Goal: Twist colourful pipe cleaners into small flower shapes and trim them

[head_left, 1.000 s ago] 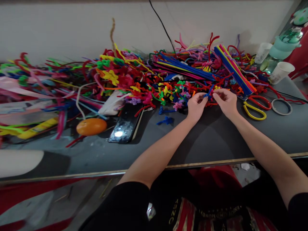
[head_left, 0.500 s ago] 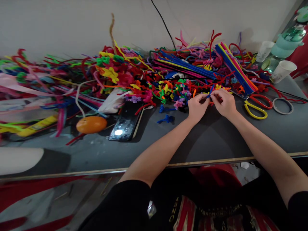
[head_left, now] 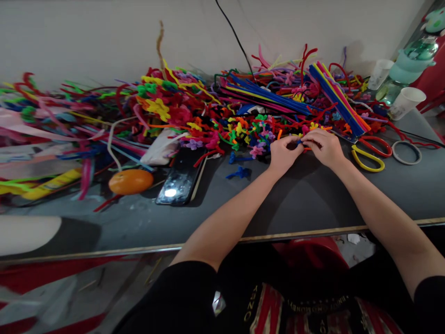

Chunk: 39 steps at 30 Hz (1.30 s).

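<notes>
Between my fingertips is a short blue pipe cleaner [head_left: 299, 142], mostly hidden by the fingers. My left hand [head_left: 283, 152] pinches it from the left, thumb and forefinger closed. From the right, my right hand [head_left: 323, 146] closes its fingertips on the same piece, and the two hands nearly touch. Left of my hands, a blue pipe-cleaner flower [head_left: 239, 173] lies on the dark table [head_left: 215, 213], with another blue piece [head_left: 239, 158] just behind it. Small multicoloured pipe-cleaner flowers [head_left: 257, 150] are heaped beyond my left hand.
Scissors with red and yellow handles [head_left: 369, 160] and a grey ring of tape [head_left: 406, 153] lie to the right. Paper cups [head_left: 407, 102] and a green bottle [head_left: 406, 65] stand at the back right. A phone [head_left: 179, 178] and an orange [head_left: 131, 181] are on the left.
The blue end that stuck up between my fingertips no longer shows; it is bent down or covered. Both hands stay in almost the same place, and the view has shifted slightly.
</notes>
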### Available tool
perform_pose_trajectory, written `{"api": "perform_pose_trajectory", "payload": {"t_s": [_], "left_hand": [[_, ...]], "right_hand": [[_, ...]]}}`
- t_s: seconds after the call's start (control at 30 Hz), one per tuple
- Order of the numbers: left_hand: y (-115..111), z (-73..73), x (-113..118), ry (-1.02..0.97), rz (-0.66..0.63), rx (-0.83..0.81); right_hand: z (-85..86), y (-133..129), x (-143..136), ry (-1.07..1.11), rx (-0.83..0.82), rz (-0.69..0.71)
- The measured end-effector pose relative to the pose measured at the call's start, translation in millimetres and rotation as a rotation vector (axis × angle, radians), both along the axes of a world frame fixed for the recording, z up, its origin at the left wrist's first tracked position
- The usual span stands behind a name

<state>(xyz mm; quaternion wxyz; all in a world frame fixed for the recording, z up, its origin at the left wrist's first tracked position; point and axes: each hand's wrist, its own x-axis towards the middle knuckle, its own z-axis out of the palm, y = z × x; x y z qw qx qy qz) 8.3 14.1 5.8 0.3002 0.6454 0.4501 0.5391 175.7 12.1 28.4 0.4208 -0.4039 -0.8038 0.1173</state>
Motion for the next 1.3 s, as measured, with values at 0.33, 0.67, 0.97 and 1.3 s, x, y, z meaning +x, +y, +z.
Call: {"api": "perform_pose_trajectory", "payload": {"t_s": [0.33,0.67,0.97,1.3], "left_hand": [[2,-2.2,-2,0.012,-0.023,-0.019],[0,0.4,-1,0.018,0.023,0.008],[1,-4.0,-2,0.097,0.051,0.111],[-1,-2.5,0,0.074,0.108,0.130]], "right_hand": [[0.1,4,2,-0.026,-0.056,0.058],[0.4,0,-7,0.088,-0.132,-0.103],[-0.5,-5,-13,0.125,-0.142,-0.139],[-3.3,-8,-21,0.155,-0.087,-0.247]]}}
